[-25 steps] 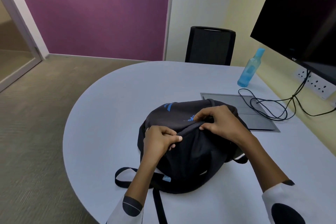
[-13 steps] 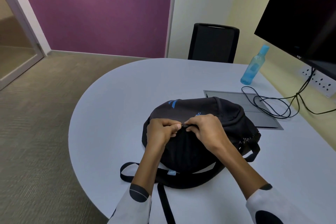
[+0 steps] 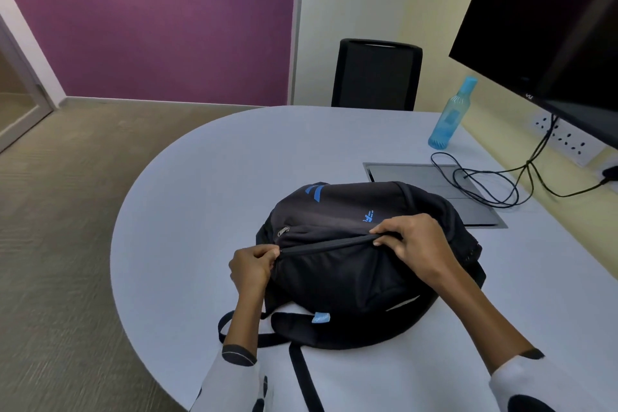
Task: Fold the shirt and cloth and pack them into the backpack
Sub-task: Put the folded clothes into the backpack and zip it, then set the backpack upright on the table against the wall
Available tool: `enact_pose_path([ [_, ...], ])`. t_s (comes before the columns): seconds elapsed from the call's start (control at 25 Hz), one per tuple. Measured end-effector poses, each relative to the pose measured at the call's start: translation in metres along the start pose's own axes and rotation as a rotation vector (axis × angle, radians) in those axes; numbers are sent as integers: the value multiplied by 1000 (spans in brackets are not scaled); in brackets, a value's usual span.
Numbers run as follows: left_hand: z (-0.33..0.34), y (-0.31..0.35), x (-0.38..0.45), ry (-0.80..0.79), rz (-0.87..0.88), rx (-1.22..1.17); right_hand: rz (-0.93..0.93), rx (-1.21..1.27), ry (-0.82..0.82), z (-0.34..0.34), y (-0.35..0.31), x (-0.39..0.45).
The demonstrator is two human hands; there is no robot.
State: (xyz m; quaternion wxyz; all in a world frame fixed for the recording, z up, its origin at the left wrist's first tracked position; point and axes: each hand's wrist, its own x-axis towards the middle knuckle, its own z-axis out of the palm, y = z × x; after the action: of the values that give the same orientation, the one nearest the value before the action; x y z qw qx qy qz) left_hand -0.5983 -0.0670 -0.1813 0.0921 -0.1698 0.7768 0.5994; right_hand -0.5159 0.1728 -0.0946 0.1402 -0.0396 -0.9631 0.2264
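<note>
hands pinch backpack [image 3: 351, 264] zipper seam: left hand [image 3: 252, 266] low, right hand [image 3: 413, 241] higher.

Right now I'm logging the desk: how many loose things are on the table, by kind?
Backpack: 1
Water bottle: 1
Cable bundle: 1
Total: 3, all resting on the table

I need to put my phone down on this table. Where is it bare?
Bare table stretches left of the backpack to the rounded edge, and across the far side between the backpack and the chair. The right is crowded: bottle, grey panel and looped cable.
</note>
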Motion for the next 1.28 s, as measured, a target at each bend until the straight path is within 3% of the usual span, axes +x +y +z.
enact_pose_path([
  [0.24, 12, -7, 15, -70, 21, 50, 47, -41, 20, -4, 16, -7],
  [0.4, 12, -9, 21, -239, 25, 318, 81, -60, -67, -5, 24, -8],
  [0.48, 17, -4, 16, -184, 136, 401, 176, 88, -90, -16, 25, -11],
  [0.56, 24, 5, 9, -172, 334, 338, 255, 154, 112, -29, 29, -14],
  [0.68, 40, 28, -2, -295, 599, 325, 472, -1, 419, -36, 44, -20],
  [0.8, 64, 43, -11, -520, 760, 483, 844, -14, 326, -26, 57, -36],
  [0.92, 84, 43, -13, -680, 841, 757, 1101, 389, 283, -15, 54, -55],
  [1.04, 96, 33, -22, -660, 923, 1020, 1108, 720, 333, 8, 32, -61],
  [1.16, 101, 32, -39, -522, 1040, 1103, 1086, 586, 315, 28, 15, -45],
  [1.28, 104, 46, -45, -447, 993, 992, 1109, 400, 297, 29, 19, -29],
])
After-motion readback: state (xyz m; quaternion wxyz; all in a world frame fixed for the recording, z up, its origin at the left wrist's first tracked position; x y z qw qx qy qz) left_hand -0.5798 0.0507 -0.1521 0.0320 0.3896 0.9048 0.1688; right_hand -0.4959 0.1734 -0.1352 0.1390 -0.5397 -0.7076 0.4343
